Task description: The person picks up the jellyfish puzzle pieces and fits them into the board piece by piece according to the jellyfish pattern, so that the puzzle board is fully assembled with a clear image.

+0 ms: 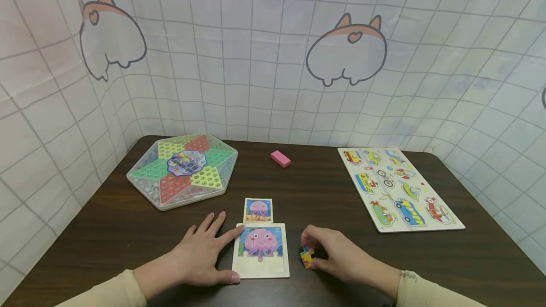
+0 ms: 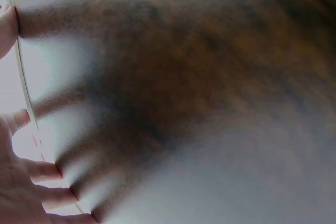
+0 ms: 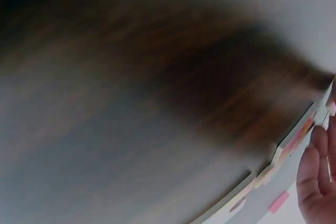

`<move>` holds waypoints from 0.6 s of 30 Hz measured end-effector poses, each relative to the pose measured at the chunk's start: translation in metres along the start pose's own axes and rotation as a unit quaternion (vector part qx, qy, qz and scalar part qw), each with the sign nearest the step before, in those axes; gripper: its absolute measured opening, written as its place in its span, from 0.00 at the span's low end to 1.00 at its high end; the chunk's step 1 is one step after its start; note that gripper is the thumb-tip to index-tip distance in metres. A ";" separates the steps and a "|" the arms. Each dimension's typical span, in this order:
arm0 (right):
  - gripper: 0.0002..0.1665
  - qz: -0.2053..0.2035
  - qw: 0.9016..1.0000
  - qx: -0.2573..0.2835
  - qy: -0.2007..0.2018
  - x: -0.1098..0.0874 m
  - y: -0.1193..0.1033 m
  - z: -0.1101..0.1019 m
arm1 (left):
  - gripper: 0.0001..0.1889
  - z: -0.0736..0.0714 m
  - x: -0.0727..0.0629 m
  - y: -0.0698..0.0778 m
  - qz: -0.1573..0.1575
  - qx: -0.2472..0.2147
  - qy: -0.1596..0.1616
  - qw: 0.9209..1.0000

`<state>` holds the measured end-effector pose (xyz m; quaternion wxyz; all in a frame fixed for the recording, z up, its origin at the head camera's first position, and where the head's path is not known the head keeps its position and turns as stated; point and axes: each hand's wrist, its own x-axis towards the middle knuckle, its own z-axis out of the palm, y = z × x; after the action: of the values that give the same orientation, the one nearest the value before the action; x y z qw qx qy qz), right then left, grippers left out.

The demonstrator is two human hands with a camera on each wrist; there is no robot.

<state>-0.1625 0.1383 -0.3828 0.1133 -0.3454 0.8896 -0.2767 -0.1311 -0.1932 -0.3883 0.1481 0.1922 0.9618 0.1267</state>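
Observation:
A white-framed jigsaw tray (image 1: 261, 270) lies at the front middle of the table, its upper part filled with a pink jellyfish picture and its lower part bare. My left hand (image 1: 198, 255) is spread flat beside it, with the index fingertip on its top left corner and the thumb at its lower left corner. In the left wrist view, the left hand (image 2: 26, 182) shows straight, parted fingers. To the right of the tray, my right hand (image 1: 341, 255) pinches a yellow and blue puzzle piece (image 1: 306, 258) between thumb and fingers, close to the tabletop. The fingers partly hide it.
A small jellyfish picture card (image 1: 258, 210) touches the tray's top edge. A hexagonal Chinese checkers set (image 1: 147, 176) lies at the back left. The pink block (image 1: 280, 158) is at the back middle, and a vehicle puzzle board (image 1: 394, 188) lies at the right.

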 end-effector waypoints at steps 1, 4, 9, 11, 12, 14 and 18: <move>0.19 0.000 1.000 0.011 -0.004 0.001 -0.001 0.000 | 0.52 0.000 0.000 0.000 0.000 0.000 0.000 1.000; 0.16 0.008 0.998 0.054 -0.017 0.004 -0.001 0.001 | 0.52 0.000 0.000 0.000 0.000 0.000 0.001 1.000; 0.13 0.017 0.994 0.107 -0.018 0.006 -0.004 0.001 | 0.52 0.001 0.000 0.000 0.000 -0.001 0.005 1.000; 0.12 0.023 0.992 0.120 -0.012 0.007 -0.005 0.000 | 0.52 0.000 0.000 0.000 0.001 0.001 0.006 1.000; 0.11 0.028 0.991 0.129 -0.010 0.008 -0.006 0.000 | 0.52 0.000 0.000 0.000 0.000 0.001 0.005 1.000; 0.08 0.038 0.989 0.144 -0.007 0.011 -0.008 -0.001 | 0.52 0.001 0.000 0.000 -0.002 0.003 0.006 1.000; 0.05 0.059 0.984 0.166 -0.002 0.019 -0.014 0.000 | 0.52 0.002 0.000 -0.001 -0.004 0.004 0.006 1.000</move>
<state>-0.1690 0.1173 -0.3747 0.1873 -0.2688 0.8498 -0.4129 -0.1310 -0.1936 -0.3900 0.1419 0.1879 0.9640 0.1234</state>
